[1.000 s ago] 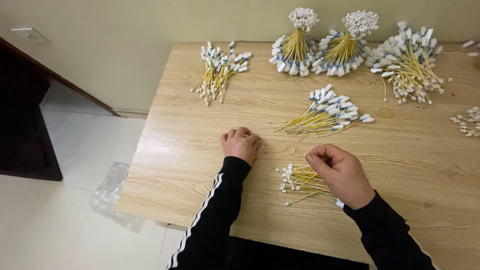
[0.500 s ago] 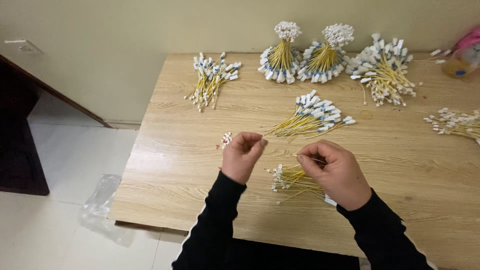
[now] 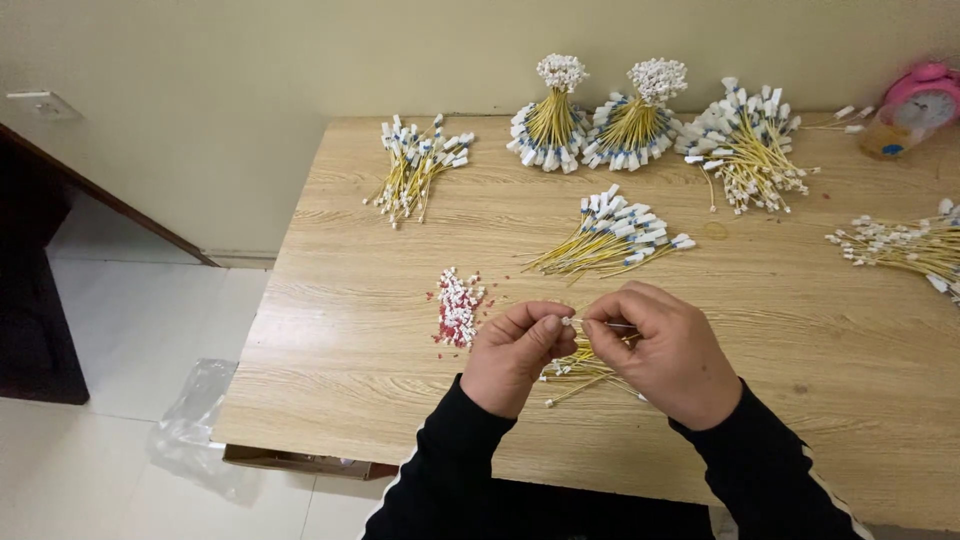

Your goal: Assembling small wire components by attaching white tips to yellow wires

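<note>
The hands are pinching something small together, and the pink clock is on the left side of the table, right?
Not quite. The pink clock sits at the table's far right corner, as the head view shows. The left hand and right hand do pinch something small together.

A light wooden table (image 3: 380, 300) fills the centre and right of the frame. On it lie bundles of yellow wires (image 3: 612, 235) at centre, upper left and along the top edge, a small heap of white and red caps (image 3: 458, 307) at centre left, and what seems to be a pink alarm clock (image 3: 918, 100) at the upper right corner.
</note>
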